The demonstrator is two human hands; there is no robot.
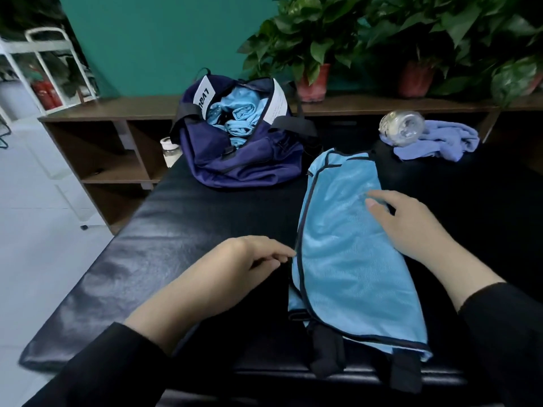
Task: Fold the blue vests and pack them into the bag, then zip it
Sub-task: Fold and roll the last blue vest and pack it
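Observation:
A light blue mesh vest with dark trim lies folded lengthwise on the black padded table, its black straps hanging over the near edge. My right hand rests flat on the vest's right side, fingers straight. My left hand lies on the table at the vest's left edge, fingers loosely curled, fingertips touching the dark trim. A navy duffel bag stands unzipped at the far side of the table, with several rolled blue vests inside.
A clear plastic bottle lies on a lavender cloth at the table's far right. Behind stands a brown shelf with potted plants on top. A small white-capped jar sits left of the bag.

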